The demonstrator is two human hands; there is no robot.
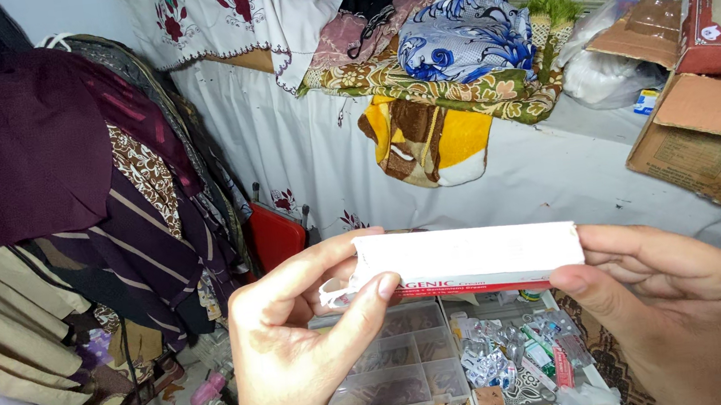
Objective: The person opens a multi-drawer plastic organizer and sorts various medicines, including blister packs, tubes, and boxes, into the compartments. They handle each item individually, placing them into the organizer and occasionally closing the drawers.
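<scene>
I hold a long white carton with a red stripe (473,258) level in front of me, one hand at each end. My left hand (291,344) pinches its left end between thumb and fingers, where a torn white flap sticks out. At the carton's right end, my right hand (674,294) grips it, thumb underneath. Below the carton lies a clear plastic compartment box (396,373), open, and beside it a tray of blister packs and small medicine items (520,360).
Dark and patterned clothes (64,189) hang at the left. A shelf draped in white embroidered cloth (319,144) carries folded blankets (452,50). Cardboard boxes (711,139) sit at the right. A red object (275,234) leans under the shelf.
</scene>
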